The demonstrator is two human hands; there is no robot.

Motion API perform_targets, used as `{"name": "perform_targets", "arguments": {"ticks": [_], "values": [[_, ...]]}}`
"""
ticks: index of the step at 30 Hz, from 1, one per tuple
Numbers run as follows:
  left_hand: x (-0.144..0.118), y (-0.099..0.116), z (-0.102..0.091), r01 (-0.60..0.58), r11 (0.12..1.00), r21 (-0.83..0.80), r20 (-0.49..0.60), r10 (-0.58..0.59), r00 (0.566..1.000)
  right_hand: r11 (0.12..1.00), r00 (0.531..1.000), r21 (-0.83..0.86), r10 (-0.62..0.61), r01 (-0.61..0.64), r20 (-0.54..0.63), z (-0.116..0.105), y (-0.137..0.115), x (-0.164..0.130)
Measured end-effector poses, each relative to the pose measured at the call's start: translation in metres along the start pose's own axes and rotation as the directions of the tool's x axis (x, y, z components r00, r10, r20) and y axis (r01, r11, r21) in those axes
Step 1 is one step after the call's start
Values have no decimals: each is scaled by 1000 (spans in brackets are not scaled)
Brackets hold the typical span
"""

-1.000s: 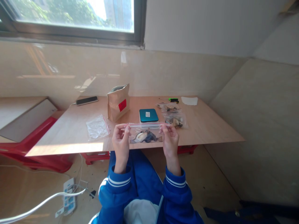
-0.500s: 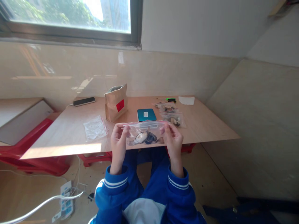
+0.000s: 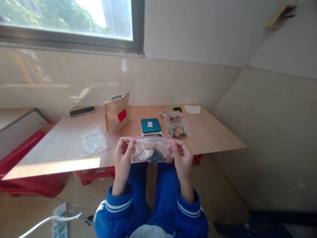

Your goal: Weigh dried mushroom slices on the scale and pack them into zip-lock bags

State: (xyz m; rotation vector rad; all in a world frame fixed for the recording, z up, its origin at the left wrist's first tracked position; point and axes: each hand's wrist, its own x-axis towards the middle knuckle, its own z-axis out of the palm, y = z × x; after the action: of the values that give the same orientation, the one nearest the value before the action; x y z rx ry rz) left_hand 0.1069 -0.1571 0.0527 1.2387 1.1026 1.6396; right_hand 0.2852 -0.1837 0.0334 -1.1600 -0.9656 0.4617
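Between my hands a clear zip-lock bag (image 3: 152, 152) is stretched out by its reddish top strip, at the table's front edge. Dark and pale dried pieces, perhaps mushrooms, lie in it. My left hand (image 3: 123, 153) pinches the strip's left end, and my right hand (image 3: 182, 155) pinches its right end. Just beyond the bag is a small scale (image 3: 151, 125) with a blue-green top and a white label. Two filled zip-lock bags (image 3: 178, 130) lie to the right of the scale. A brown paper pouch (image 3: 117, 114) with a red label stands behind my left hand.
Flat clear bags (image 3: 93, 140) lie at the left of the table (image 3: 213, 138). A phone (image 3: 82, 111) is at the back left. A green-and-black tool (image 3: 176, 108) and white paper (image 3: 192, 109) lie at the back right. Red stools (image 3: 95, 174) stand below.
The view has shifted slightly, so the table sits lower and further left in the picture. Both hands still pinch the bag's top strip, and more of the scale's front shows.
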Motion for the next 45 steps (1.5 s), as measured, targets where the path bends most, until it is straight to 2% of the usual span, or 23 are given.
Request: {"name": "perform_targets", "arguments": {"ticks": [8, 12, 16, 20, 23, 28, 37, 41, 45], "values": [[9, -6, 4, 10, 1000, -3, 32, -10, 999, 998, 998, -24, -66, 66, -5, 1, 3, 7], [20, -10, 11, -35, 999, 16, -28, 36, 999, 994, 995, -44, -97, 96, -11, 9, 2, 17], [25, -17, 17, -31, 998, -62, -70, 27, 997, 999, 1000, 31, -19, 19, -9, 17, 7, 21], [18, -27, 19, 112, 960, -258, -10, -118, 993, 983, 993, 166, 66, -81, 97, 21, 17, 17], [12, -34, 17, 191, 930, -313, 20, -195, 981, 960, 976, 208, 157, -186, 149, 23, 25, 12], [9, -42, 11, 203, 955, -218, 70, -193, 979, 921, 944, 233, 271, -311, 189, 22, 34, 8], [10, -40, 10, 107, 993, -49, 77, -103, 992, 937, 959, 210, 259, -278, 113, 16, 41, 10], [7, -39, 8, 67, 997, 48, 36, -69, 997, 951, 972, 197, 233, -237, 42, 15, 44, 7], [4, -36, 10, 44, 995, 85, -66, -38, 997, 954, 975, 198, 219, -223, 44, 18, 40, 4]]}}
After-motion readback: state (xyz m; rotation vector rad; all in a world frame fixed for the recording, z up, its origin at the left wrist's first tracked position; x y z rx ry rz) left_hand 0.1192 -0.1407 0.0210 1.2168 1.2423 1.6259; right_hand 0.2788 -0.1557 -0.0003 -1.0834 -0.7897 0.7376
